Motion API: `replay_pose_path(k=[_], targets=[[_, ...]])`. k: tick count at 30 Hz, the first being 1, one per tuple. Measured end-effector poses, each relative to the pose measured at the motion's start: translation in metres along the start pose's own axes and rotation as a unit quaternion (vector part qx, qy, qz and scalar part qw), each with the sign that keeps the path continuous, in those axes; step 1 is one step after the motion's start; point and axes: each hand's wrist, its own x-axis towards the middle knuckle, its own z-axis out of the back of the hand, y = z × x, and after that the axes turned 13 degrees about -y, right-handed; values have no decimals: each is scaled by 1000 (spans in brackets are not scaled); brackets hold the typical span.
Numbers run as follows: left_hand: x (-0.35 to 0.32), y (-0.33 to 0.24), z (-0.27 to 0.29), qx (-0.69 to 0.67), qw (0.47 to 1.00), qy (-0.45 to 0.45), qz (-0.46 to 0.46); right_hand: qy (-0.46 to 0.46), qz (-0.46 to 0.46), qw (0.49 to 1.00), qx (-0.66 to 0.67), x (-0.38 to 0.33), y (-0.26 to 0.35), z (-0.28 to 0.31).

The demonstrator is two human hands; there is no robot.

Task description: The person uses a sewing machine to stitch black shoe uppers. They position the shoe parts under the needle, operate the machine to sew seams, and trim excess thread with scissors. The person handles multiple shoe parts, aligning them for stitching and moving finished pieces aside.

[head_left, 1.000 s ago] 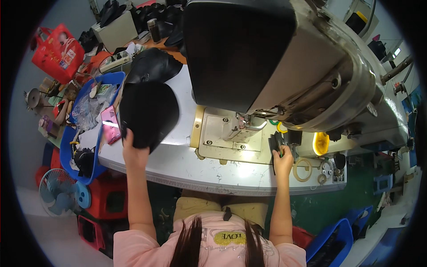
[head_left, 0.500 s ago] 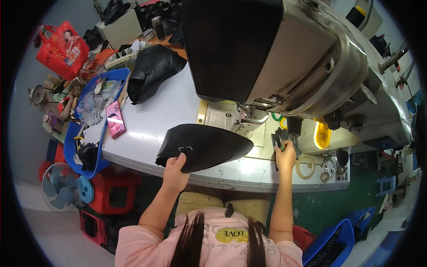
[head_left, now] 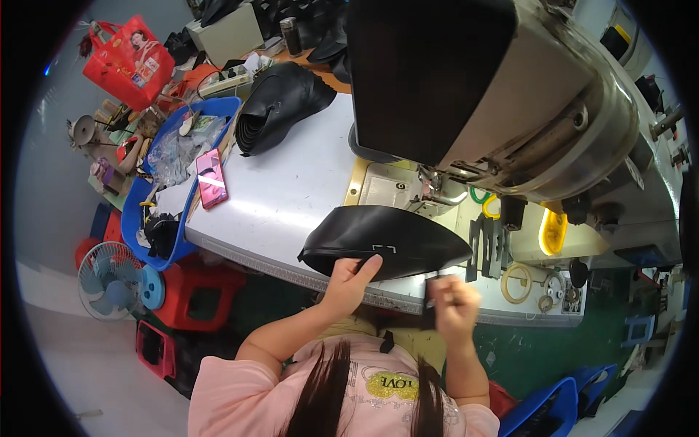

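Observation:
A curved black leather piece [head_left: 386, 247] lies on the white table [head_left: 291, 189] just in front of the sewing machine [head_left: 502, 95]. My left hand [head_left: 349, 280] grips its near edge, thumb on top. My right hand [head_left: 451, 302] is closed and blurred at the piece's right end, near the table's front edge; it seems to pinch a small dark thing I cannot make out. The needle area [head_left: 437, 186] of the machine is right behind the piece.
A stack of black leather pieces [head_left: 280, 105] sits at the table's back left. A pink phone [head_left: 211, 188] lies on the left edge beside a blue bin [head_left: 149, 211]. Black tools [head_left: 484, 247], rings [head_left: 518, 282] and a yellow lamp [head_left: 552, 231] lie to the right. A fan [head_left: 109, 280] and red stools [head_left: 193, 295] stand below.
My left hand brought the black piece from the stack on the left to the front of the machine. My right hand left the machine's right side and came down to the piece's right end.

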Motion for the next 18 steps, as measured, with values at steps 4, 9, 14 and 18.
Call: replay_pose_path(k=[4, 9, 14, 18], targets=[[-3, 2, -11, -58, 998, 0, 39, 116, -128, 985, 16, -7, 4, -25], [-1, 17, 6, -81, 995, 56, 30, 115, -146, 982, 28, -9, 0, -28], [-4, 0, -17, -52, 999, -6, 12, 114, -133, 984, 29, -8, 0, -29], [-3, -1, -20, -30, 999, -19, -19, 115, -134, 984, 23, -10, -6, -27]])
